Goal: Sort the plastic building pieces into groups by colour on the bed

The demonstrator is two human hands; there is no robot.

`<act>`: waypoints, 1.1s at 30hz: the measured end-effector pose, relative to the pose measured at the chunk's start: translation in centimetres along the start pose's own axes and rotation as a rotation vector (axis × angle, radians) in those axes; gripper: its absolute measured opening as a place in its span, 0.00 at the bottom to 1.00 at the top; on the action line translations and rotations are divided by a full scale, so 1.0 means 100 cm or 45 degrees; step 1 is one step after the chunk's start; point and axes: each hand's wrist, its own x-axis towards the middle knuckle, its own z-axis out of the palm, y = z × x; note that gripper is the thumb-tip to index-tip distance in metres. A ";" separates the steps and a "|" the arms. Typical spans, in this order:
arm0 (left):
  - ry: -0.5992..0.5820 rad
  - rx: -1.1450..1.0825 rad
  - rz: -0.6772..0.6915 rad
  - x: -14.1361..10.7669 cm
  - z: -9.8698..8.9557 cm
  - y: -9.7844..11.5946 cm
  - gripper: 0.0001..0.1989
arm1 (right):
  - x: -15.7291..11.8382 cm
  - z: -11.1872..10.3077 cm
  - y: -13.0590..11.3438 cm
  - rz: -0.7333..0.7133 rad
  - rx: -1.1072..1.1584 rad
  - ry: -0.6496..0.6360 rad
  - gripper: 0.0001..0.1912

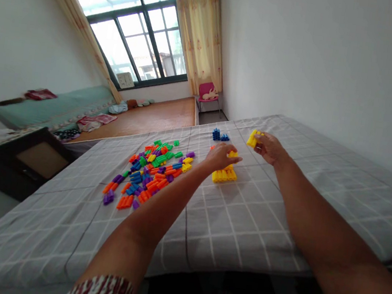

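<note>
My right hand (271, 148) is raised over the grey checked cloth, its fingers closed on a yellow building block (254, 138) with ribbed, tube-like sides. To the left, my left hand (220, 157) reaches over a small stack of yellow blocks (224, 175). Its thumb and fingers curl round a yellow block (233, 155) at the top of that stack; whether this piece is joined to the ones below is hidden. Behind the left hand stand dark blue blocks (216, 134), and a bit of orange shows beside its knuckles.
A loose pile of orange, purple, green, blue and yellow blocks (156, 171) spreads left of my left forearm. The checked cloth (244, 221) covers the whole table. Beyond are a wooden bed platform (164, 114), a pink chair (208, 92) and a dark cabinet (17, 162).
</note>
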 end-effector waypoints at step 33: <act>-0.044 -0.588 -0.187 0.032 0.000 0.003 0.16 | -0.014 0.021 -0.005 -0.050 -0.246 -0.154 0.23</act>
